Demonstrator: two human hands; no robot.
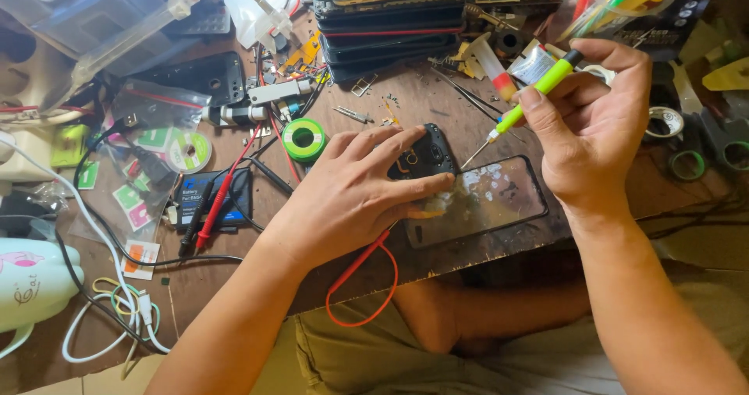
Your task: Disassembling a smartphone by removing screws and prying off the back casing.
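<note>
My left hand (355, 192) lies flat over a dark phone body (425, 157), with its fingers pressing near the edge of a glossy black screen panel (484, 200) that lies beside it on the wooden bench (234, 278). My right hand (597, 126) grips a lime-green precision screwdriver (534, 94), tilted with its thin tip down and left, hovering just above the panel's upper left corner. Pale residue shows on the panel near my left fingertips.
A green solder spool (304, 139), red and black multimeter probes (211, 215), a phone battery (214, 196), a stack of phones (390, 28), tweezers (468, 94), tape rolls (686, 161) and bagged parts (152, 161) crowd the bench. A red wire (363, 286) loops over the front edge.
</note>
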